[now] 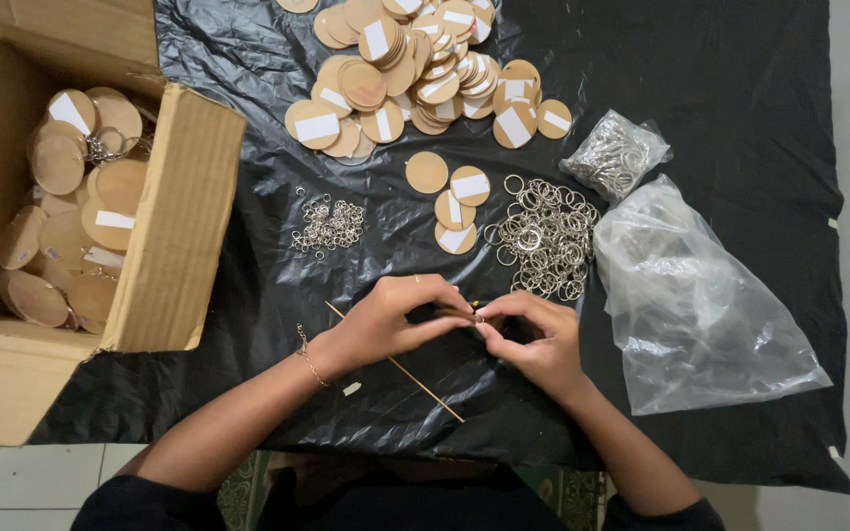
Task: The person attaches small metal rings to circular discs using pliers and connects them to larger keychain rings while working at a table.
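My left hand [400,317] and my right hand [533,334] meet at their fingertips over a black plastic sheet [720,79]. Between the fingers sits a small metal ring [479,317], pinched from both sides, with a tiny yellow-and-black tip showing just above it. A thin wooden stick [425,391] lies slanted under my left hand. Just beyond my right hand is a loose pile of large key rings [543,236]. A smaller heap of little jump rings [329,224] lies beyond my left hand. Three round wooden discs [450,197] lie between the two heaps.
A big pile of wooden discs with white stickers [420,69] lies at the far side. A cardboard box [164,256] at the left holds finished discs with rings. A small clear bag of rings [614,155] and a large crumpled clear bag [700,305] lie at the right.
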